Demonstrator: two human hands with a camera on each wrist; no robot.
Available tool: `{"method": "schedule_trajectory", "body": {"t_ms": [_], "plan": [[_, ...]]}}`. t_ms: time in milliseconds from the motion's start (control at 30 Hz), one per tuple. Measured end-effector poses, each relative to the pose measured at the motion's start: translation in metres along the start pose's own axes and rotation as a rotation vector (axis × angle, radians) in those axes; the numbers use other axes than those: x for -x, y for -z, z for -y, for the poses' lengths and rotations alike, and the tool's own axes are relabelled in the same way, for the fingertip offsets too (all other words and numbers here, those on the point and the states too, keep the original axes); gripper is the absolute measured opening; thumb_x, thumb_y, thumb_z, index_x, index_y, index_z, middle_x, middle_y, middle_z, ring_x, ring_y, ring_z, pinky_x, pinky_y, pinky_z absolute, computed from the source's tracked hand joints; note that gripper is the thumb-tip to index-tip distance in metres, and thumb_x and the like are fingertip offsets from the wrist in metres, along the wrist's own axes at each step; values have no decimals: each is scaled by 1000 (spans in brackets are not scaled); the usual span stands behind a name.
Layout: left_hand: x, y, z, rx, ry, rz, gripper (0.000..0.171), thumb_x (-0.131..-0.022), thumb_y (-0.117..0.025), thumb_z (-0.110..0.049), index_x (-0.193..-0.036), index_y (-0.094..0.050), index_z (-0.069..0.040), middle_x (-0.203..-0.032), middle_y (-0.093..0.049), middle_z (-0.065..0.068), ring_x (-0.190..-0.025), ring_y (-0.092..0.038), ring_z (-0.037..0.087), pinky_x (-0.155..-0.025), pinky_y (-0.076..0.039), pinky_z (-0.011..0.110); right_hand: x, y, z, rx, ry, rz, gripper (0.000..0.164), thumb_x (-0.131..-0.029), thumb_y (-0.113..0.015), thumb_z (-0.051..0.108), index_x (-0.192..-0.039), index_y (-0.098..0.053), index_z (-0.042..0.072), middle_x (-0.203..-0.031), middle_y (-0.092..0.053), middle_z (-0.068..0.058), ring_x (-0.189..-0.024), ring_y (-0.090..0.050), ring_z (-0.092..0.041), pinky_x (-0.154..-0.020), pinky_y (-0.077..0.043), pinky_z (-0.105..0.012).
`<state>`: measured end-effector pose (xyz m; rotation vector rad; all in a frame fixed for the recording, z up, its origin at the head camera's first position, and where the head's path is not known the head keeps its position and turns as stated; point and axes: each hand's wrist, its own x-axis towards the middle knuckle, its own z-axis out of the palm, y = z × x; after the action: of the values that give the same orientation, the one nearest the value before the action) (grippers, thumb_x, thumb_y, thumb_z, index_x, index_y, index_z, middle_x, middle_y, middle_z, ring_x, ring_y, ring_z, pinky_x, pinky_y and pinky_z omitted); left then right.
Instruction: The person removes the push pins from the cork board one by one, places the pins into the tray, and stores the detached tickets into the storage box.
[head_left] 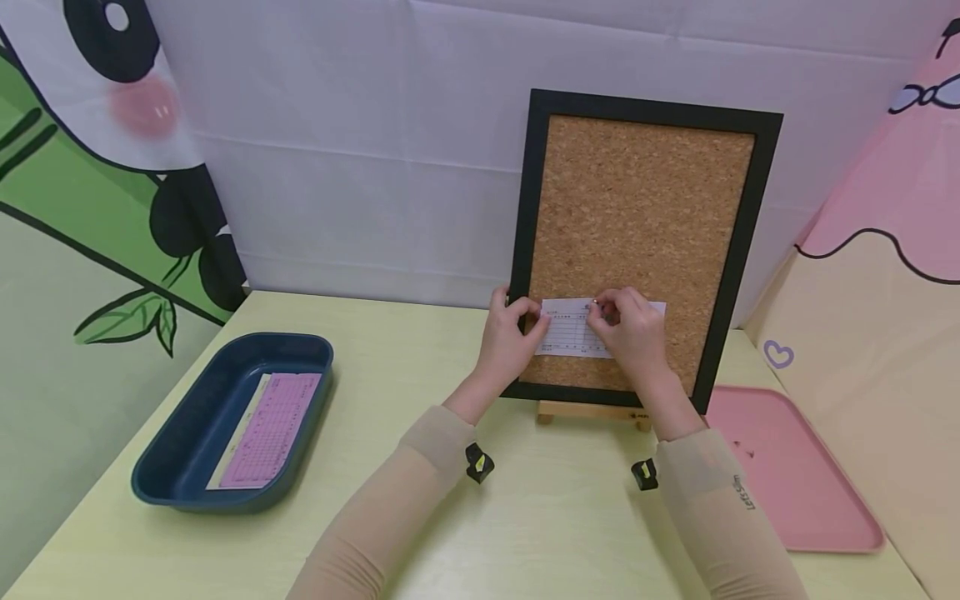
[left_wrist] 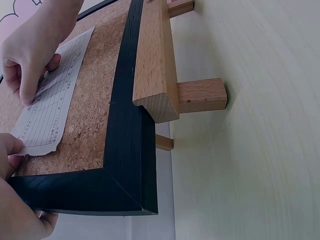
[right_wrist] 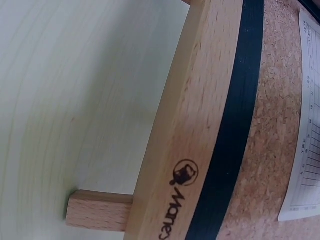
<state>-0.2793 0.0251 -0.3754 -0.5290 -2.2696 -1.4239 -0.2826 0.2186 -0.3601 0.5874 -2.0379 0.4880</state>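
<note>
A black-framed cork board [head_left: 645,208] leans upright on a small wooden easel [left_wrist: 155,55]. Low on the cork lies a white printed slip [head_left: 562,329] with ruled lines. My left hand [head_left: 510,337] grips the board's left frame edge, some fingers behind it, while thumb and forefinger touch the slip's left end. At the slip's upper edge my right hand [head_left: 633,333] pinches a tiny push pin [head_left: 596,302], mostly hidden by the fingertips. The right wrist view shows the slip [right_wrist: 305,165] and easel ledge, but no hand.
On the left stands a dark blue tray [head_left: 161,450] holding pink and cream printed slips [head_left: 273,429]. A pink tray [head_left: 810,483] with a few tiny pins [head_left: 742,448] lies to the right, partly behind the right forearm. A printed cloth backdrop [head_left: 360,150] rises behind the table.
</note>
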Motion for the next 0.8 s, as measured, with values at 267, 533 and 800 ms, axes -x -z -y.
{"method": "schedule_trajectory", "body": {"t_ms": [267, 533, 800], "plan": [[0, 0, 1, -10, -5, 3, 11, -90, -65, -18, -89, -64, -7, -142, -33, 19, -118, -50, 32, -95, -47, 37, 0, 0, 0, -16, -5, -6, 10, -77, -70, 2, -81, -63, -4, -70, -59, -13, -57, -55, -19, -50, -49, -33], [0, 0, 0, -7, -1, 9, 10, -90, -65, -18, -88, -64, -7, -142, -33, 18, -119, -49, 33, -97, -45, 38, 1, 0, -2, -20, -5, 1, 9, -78, -68, 3, -82, -63, -4, -70, -59, -13, -57, -53, -19, -50, -49, -32], [0, 1, -1, -9, 6, 7, 11, -90, -65, -18, -89, -64, -7, -141, -34, 18, -121, -48, 32, -99, -44, 39, 1, 2, -3, -81, -21, -34, 4, -79, -64, 1, -78, -64, -4, -69, -59, -13, -56, -52, -16, -49, -45, -30]]}}
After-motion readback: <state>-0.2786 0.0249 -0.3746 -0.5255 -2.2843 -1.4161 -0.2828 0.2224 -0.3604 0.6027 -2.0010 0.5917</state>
